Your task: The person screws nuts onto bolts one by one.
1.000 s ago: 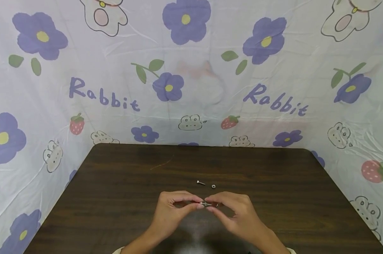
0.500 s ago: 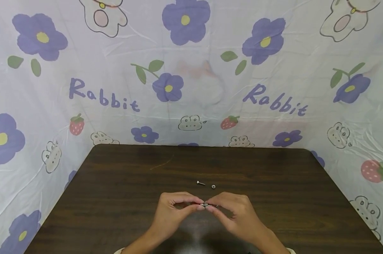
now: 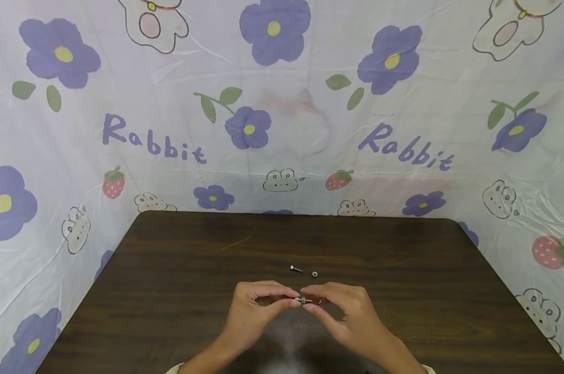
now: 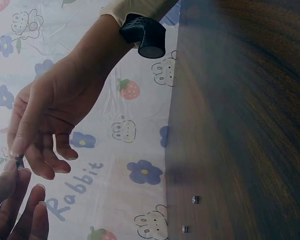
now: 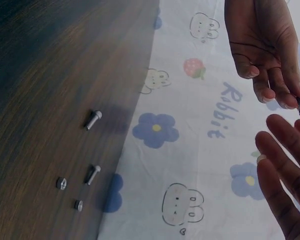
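Observation:
Just above the table at front centre, a small metal bolt [image 3: 308,301] is held level. My left hand [image 3: 249,314] pinches its head end between thumb and index finger. A nut [image 3: 303,300] sits around the bolt near those fingertips. My right hand [image 3: 354,314] has its thumb and index finger slightly parted around the nut and shank. In the right wrist view, my left hand [image 5: 270,45] grips the piece at the frame's edge, and my right hand's other fingers [image 5: 285,155] stay extended. From the left wrist view, both hands meet at the dark piece [image 4: 19,162], mostly covered by fingers.
Two loose bolts, one farther [image 5: 94,120] and one nearer [image 5: 93,175], and two nuts [image 5: 62,183] lie on the dark wooden table [image 3: 170,270]. In the head view, a bolt [image 3: 296,269] and nut [image 3: 314,274] lie beyond the hands. A patterned cloth [image 3: 282,104] hangs behind.
Half a second ago my right thumb and index finger were closed in on the nut; now they are parted again, showing more shank. My left hand keeps its pinch. The loose pieces have not moved.

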{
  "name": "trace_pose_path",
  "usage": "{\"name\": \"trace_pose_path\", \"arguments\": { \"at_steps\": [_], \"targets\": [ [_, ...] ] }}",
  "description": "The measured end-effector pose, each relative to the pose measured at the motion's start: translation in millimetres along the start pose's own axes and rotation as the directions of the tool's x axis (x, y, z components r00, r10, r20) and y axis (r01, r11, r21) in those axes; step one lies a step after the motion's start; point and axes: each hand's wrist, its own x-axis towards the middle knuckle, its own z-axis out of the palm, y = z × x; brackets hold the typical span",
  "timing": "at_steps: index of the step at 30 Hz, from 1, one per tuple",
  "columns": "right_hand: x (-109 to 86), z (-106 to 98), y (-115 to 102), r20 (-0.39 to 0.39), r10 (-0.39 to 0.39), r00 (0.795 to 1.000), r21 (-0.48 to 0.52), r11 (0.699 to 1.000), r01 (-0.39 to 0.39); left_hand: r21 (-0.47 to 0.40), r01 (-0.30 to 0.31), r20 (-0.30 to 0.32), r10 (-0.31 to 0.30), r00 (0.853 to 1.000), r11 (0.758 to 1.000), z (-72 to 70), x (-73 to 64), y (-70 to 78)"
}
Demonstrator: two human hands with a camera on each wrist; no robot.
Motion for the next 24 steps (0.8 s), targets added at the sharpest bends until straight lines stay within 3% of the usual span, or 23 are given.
{"name": "trace_pose_path", "arguments": {
  "at_steps": [11, 24],
  "targets": [
    [1.6, 0.8, 2.1, -0.006, -0.056, 0.998, 0.004, 0.998, 0.056, -0.016, -0.016, 0.012, 0.016, 1.0, 1.0, -0.1, 0.5, -0.4],
    [0.3, -0.9, 0.8, 0.03, -0.022, 0.999, -0.017, 1.0, 0.023, -0.006, -0.008, 0.002, 0.008, 1.0, 1.0, -0.3, 1.6, 1.8]
  ]
}}
